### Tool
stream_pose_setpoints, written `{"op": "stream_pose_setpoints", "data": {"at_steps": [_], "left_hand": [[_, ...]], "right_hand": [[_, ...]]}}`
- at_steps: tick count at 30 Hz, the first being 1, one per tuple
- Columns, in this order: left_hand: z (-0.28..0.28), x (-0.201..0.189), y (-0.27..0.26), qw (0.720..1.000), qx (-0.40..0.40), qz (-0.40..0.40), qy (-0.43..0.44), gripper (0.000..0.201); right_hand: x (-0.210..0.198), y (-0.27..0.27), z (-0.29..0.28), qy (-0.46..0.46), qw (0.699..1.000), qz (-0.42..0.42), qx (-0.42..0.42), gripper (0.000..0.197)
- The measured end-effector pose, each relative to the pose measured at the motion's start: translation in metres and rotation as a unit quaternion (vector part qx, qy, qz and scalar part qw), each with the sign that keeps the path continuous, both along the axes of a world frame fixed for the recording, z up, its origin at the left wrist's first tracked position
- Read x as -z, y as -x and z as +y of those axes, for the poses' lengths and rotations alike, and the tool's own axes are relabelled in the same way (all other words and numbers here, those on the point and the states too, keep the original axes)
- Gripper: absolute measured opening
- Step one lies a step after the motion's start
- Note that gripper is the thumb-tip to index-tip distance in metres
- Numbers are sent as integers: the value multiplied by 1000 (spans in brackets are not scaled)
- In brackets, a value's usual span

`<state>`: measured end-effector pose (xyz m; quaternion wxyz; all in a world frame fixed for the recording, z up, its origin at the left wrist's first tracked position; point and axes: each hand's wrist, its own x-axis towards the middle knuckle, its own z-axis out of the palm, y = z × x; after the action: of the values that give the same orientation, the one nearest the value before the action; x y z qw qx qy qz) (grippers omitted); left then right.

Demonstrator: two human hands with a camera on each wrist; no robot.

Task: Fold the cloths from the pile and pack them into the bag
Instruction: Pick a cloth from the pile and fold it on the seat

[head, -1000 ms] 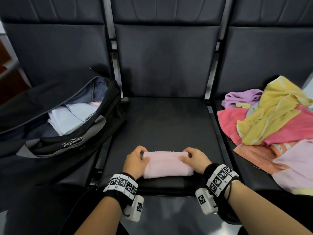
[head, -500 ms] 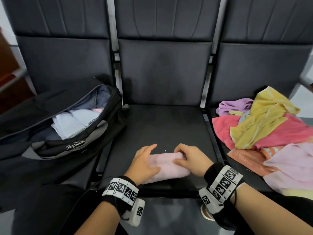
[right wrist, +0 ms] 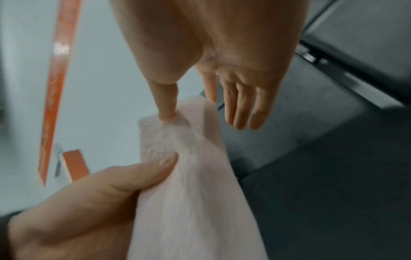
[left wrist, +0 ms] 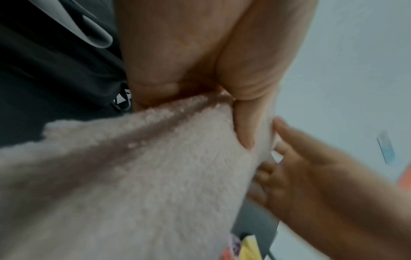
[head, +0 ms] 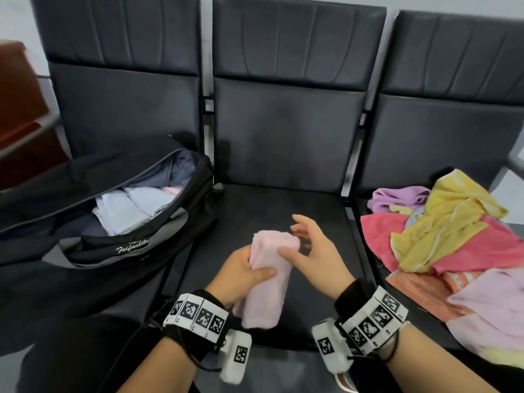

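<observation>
the left hand [head: 241,272] is closed around a folded pale pink cloth [head: 268,279], the thumb laid across its front face and the fingers wrapped behind; in the left wrist view the thumb is seen pressed into the terry pile. the cloth is held clear of the middle seat [head: 283,205], its long axis running from about 12 o'clock down to 6 o'clock, the lower end hanging just past the left wrist band [head: 197,312]. the right hand [head: 314,251] is spread, fingers straight and loosely apart; only its thumb tip is set against the cloth's upper end, at 3 o'clock of the fold, while the other fingers stand free beyond it, as the right wrist view shows. a marker band [head: 374,321] is worn on the right wrist too.

at 9 o'clock of the hands, an open black bag [head: 136,248] is seen on the left seat, with pale folded cloths [head: 127,211] inside. at 3 o'clock, on the right seat, a loose pile of cloths [head: 453,239] is heaped: yellow, pink, lilac and orange pieces lying over one another.
</observation>
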<state>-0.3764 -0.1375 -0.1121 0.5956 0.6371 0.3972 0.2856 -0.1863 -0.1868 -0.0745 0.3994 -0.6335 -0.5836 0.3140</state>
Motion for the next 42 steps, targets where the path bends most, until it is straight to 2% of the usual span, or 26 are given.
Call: {"op": "stream_pose_setpoints", "data": {"at_steps": [2,5,9,13,19,24,27,31,33,36,39,42], "left_hand": [[11,-7,12,996,-46,-62,39,41],[32,-11,32,980,-113,-135,95,42],[58,-14,70,957,-182,-174,143,32],[83,-24,120,946,-223,-189,139,30],[130,-36,207,934,-289,-168,127,22],[184,-39,278,925,-345,-121,102,35],[213,-28,311,927,-350,-98,97,36],[219,11,337,913,-362,-49,185,22],[214,34,345,904,-335,-38,261,31],[212,54,345,875,-352,26,331,17],[220,67,344,843,-395,62,360,34],[234,75,351,833,-439,51,333,37]], "right_hand": [[7,9,12,76,993,75,-47,65],[17,35,33,127,975,141,-116,56],[15,77,73,130,975,111,-144,56],[7,124,115,123,973,84,-177,47],[-2,211,187,117,965,67,-227,46],[7,293,252,94,961,82,-249,47],[26,331,281,88,964,78,-237,49],[66,352,284,148,953,17,-263,52],[83,353,276,181,938,-21,-296,54],[97,353,277,213,915,-95,-330,52],[97,359,285,241,903,-122,-335,53],[93,373,293,238,917,-96,-305,60]]}}
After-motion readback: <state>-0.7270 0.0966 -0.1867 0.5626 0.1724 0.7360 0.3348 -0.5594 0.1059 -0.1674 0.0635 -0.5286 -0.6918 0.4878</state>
